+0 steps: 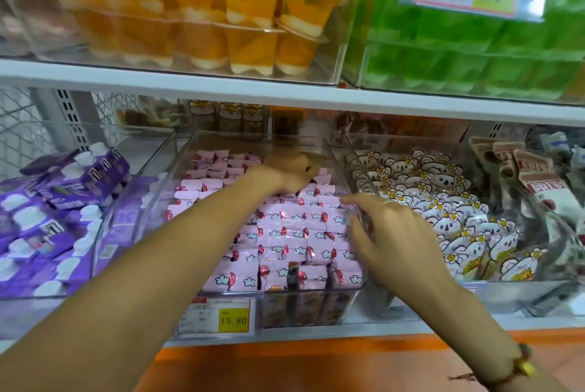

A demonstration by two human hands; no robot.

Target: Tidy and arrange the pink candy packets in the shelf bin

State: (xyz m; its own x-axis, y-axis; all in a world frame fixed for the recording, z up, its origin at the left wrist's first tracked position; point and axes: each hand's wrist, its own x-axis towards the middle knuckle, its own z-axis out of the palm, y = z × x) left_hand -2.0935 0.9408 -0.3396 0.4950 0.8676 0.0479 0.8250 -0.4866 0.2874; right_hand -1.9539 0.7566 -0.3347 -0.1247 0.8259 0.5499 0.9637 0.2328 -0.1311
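Pink candy packets (285,227), glossy and flat, fill clear bin (221,144).

candy packets (285,227) in bin (190,151), between neighbouring bins.

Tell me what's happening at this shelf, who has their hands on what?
A person is sorting the pink candy packets in a clear shelf bin. The left hand reaches deep toward the back rows, fingers down among the packets; whether it grips one is blurred. The right hand rests with spread fingers by the bin's right wall. Front rows stand fairly neat. Purple packs sit left, koala-print packets right.
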